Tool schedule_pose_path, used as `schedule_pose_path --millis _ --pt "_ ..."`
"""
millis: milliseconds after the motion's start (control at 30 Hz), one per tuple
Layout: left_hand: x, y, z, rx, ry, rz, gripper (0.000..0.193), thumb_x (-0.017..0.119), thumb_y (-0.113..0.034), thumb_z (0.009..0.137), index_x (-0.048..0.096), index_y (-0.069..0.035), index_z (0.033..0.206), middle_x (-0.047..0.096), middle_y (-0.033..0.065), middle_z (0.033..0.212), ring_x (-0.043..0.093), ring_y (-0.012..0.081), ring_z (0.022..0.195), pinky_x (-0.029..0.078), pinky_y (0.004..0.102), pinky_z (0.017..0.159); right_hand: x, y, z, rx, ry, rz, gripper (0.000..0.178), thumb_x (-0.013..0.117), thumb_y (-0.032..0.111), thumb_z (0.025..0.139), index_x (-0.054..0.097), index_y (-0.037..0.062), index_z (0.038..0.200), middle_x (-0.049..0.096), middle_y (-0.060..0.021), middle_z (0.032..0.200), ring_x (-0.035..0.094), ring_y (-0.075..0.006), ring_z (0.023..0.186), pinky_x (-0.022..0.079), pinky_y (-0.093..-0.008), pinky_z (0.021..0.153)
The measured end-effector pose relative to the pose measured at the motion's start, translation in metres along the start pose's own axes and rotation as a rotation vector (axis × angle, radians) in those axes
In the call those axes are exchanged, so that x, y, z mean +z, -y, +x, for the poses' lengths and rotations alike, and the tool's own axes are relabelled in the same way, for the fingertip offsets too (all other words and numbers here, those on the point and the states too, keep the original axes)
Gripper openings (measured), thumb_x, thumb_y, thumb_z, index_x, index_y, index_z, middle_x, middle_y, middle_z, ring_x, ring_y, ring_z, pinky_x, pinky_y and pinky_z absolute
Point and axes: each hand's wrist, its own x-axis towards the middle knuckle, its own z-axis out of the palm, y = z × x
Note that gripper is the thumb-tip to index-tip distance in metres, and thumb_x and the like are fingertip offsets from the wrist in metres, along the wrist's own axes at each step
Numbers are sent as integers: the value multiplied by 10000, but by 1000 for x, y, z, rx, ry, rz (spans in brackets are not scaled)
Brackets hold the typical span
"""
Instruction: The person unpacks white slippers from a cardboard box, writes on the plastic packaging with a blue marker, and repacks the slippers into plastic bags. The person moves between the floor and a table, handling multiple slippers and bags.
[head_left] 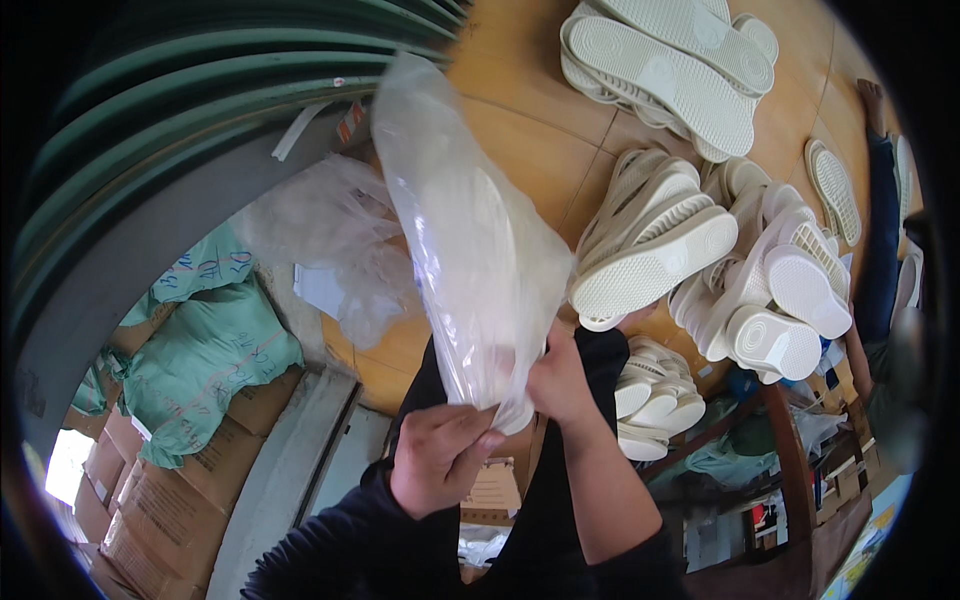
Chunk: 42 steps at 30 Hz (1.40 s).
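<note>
Both hands [500, 425] gripping clear bag [470, 240], soles [660, 255] behind

in front of me i see a clear plastic bag [470, 240], long and glossy, raised upright, with a pale shoe sole showing faintly through it; my left hand [440, 455] and right hand [560, 380] pinch its lower end. behind it, to the left, a heap of loose clear plastic bags [330, 235] lies crumpled at the table edge. lower left, green woven sacks [210, 360] with dark handwriting sit on brown cardboard cartons [170, 510], which are stacked in rows and carry dark print. a small red and white label [350, 122] sticks to the grey curved surface above, next to a white paper strip [297, 128].
</note>
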Motion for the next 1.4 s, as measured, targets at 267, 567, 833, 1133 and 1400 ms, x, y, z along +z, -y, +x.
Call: schedule_pose_path --millis 267,567,833,1133,1400 --pt "-19 0 -16 -96 19 -22 183 631 -101 960 671 58 1039 693 181 847 675 301 666 516 334 610 7 -4 74 -246 -20 -504 678 814 351 774 584 -22 1291 663 -208 1207 644 -349 1110 490 -412 983" --pt "-50 12 11 -516 -201 -26 293 683 -179 942 678 51 1123 682 113 786 570 116 592 428 286 516 39 23 31 -625 -139 -861 558 772 290 807 615 -28 1238 602 -262 1275 565 -425 1206 387 -509 1098" --pt "-84 12 -12 79 -468 632 218 573 -118 1010 665 67 1080 617 42 858 573 113 775 458 286 700 -74 85 41 -562 -442 -678 451 734 130 850 607 52 1276 659 -186 1200 617 -347 1183 474 -422 1023" --pt "-11 30 -8 -191 -730 -475 257 539 -126 1001 625 62 1153 654 125 1050 601 189 876 475 337 763 -285 257 269 -522 -542 -1512 949 808 518 778 409 3 1468 440 -243 1469 464 -411 1344 410 -471 1102" --pt "24 -4 31 -256 -804 -751 310 546 -219 1029 651 71 1062 670 93 943 615 155 868 474 312 834 -246 301 257 -199 -314 -1688 831 879 454 686 540 58 1334 642 -221 1256 613 -333 1192 470 -459 1015"
